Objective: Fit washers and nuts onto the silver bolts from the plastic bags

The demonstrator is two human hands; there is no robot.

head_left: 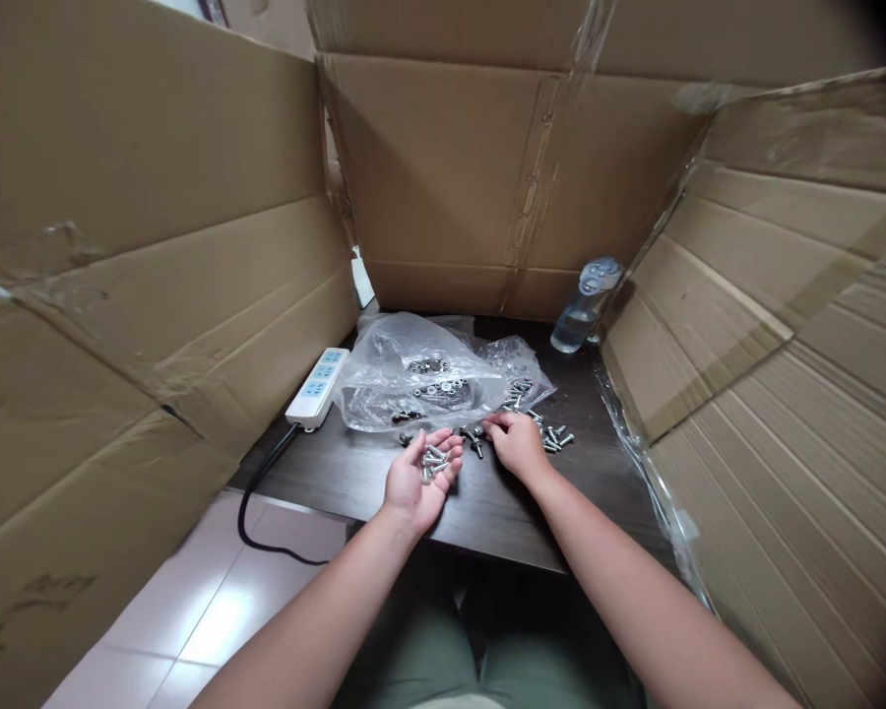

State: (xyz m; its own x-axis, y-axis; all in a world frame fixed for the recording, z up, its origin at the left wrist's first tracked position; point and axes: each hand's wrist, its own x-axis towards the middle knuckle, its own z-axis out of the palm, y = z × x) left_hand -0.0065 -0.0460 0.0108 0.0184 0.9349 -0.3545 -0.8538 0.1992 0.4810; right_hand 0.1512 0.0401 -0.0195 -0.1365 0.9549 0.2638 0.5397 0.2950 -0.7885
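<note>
My left hand (417,488), palm up with fingers slightly curled, cradles several silver bolts (434,461). My right hand (518,443) is at the front edge of a clear plastic bag (406,345), its fingertips pinched together. What is between those fingertips, if anything, is too small to tell. Dark bolts (475,443) lie on the table between my two hands. Inside the bag are nuts and washers (443,387). Loose silver bolts (556,438) are scattered to the right of my right hand, and more lie around a second plastic bag (521,362).
A white power strip (317,387) with a black cable (245,507) sits on the left of the dark table (598,492). At the back right stands a clear water bottle (580,310). Cardboard walls (443,167) enclose the table at the left, back and right.
</note>
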